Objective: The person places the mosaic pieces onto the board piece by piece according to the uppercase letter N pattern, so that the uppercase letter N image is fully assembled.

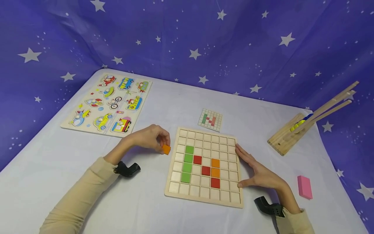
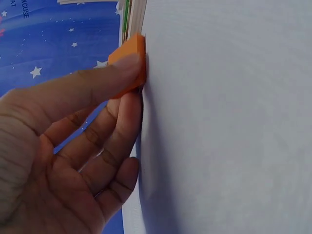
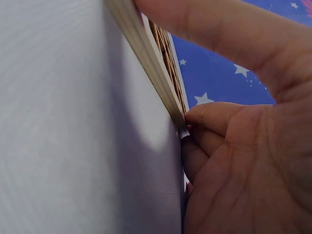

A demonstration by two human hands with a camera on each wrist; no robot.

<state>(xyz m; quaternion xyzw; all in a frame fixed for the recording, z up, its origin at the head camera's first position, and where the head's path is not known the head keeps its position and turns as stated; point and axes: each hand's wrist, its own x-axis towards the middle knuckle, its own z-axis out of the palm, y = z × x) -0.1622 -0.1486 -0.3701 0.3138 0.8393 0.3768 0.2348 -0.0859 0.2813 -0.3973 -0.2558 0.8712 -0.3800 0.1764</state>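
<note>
My left hand (image 1: 150, 138) pinches an orange square tile (image 1: 166, 149) between thumb and fingers, just left of the wooden grid board (image 1: 203, 203). In the left wrist view the thumb lies across the face of the orange tile (image 2: 127, 48). Set into the board are a column of green tiles (image 1: 187, 167), a diagonal of red tiles (image 1: 205, 170) and two orange tiles (image 1: 215, 167). My right hand (image 1: 260, 174) rests against the board's right edge, thumb and fingers spread apart. From the right wrist, the thumb and fingertips (image 3: 204, 114) touch the board's side (image 3: 156, 68).
Behind the board lies a small pattern card (image 1: 210, 120). At the back left is a vehicle puzzle board (image 1: 117, 112). On the right stand a wooden base with slanted rods (image 1: 292, 135) and a pink block (image 1: 305, 187). Both wrists wear black mounts.
</note>
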